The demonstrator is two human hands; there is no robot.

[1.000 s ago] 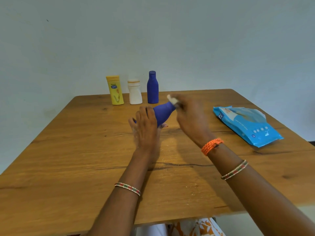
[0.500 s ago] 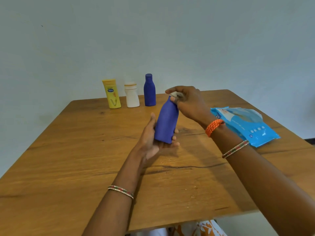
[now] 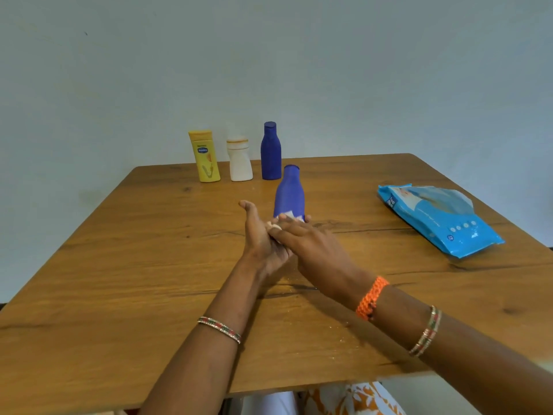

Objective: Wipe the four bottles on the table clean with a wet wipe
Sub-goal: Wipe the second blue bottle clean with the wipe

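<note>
At center frame, a person's left hand and right hand meet over a wooden table, working at the base of a blue bottle that stands roughly upright just above them, its cap pointing toward the top of the frame. The left hand is opened out, thumb raised and palm turned toward the bottle's foot; whether it grips the bottle or only props it cannot be told, as the right hand covers the contact. The right hand lies across the left with its fingers curled against the bottle's lower body, pressing a white wipe that shows as small crumpled patches between the fingertips and the blue plastic. Three more bottles stand in a close row at the table's far edge, upper center of the frame and well apart from the hands: a yellow bottle at left, a white bottle in the middle and a dark blue bottle at right. A blue wipes pack lies flat at right of frame, near the table's edge. A beaded bangle circles the left wrist; an orange band and a second bangle sit on the right forearm.
</note>
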